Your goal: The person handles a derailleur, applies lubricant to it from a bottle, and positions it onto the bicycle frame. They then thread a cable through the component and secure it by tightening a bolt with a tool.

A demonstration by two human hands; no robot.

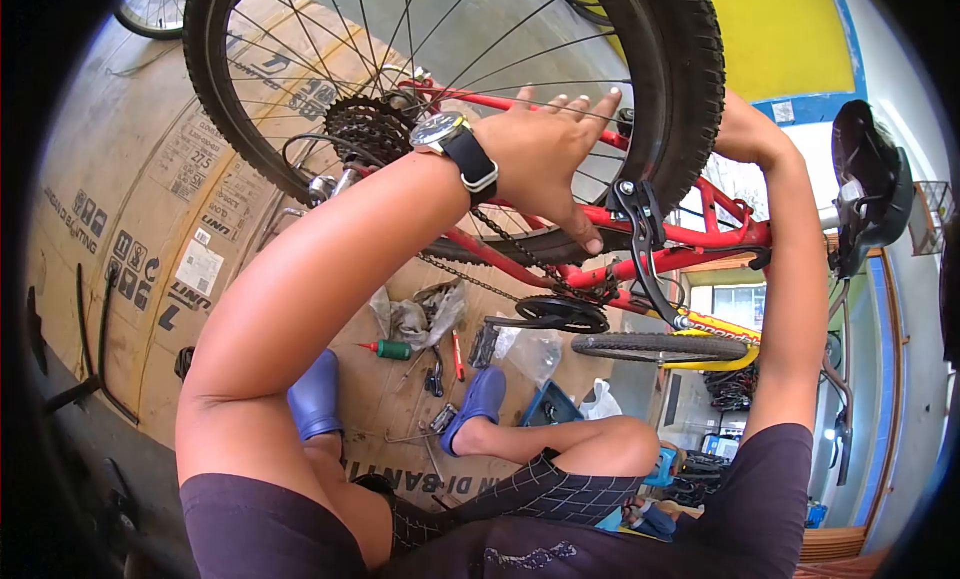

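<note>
Since ur L hand (545, 151) is splayed near tyre (688, 49), hold there: prob firm, grippy; R hand hidden, can't say.

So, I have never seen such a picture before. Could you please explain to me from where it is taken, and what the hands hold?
There is no robot here, only a person's two bare hands. The single picture comes from a camera worn on the head, looking forward and down. The left hand, with a watch on its wrist, is spread open near the wheel of a red bike; it grips nothing that I can see. The right hand is mostly hidden behind the wheel, so I cannot tell what it holds. Below, on the cardboard, lie a green bottle, a plastic bag and some smaller things.
</note>
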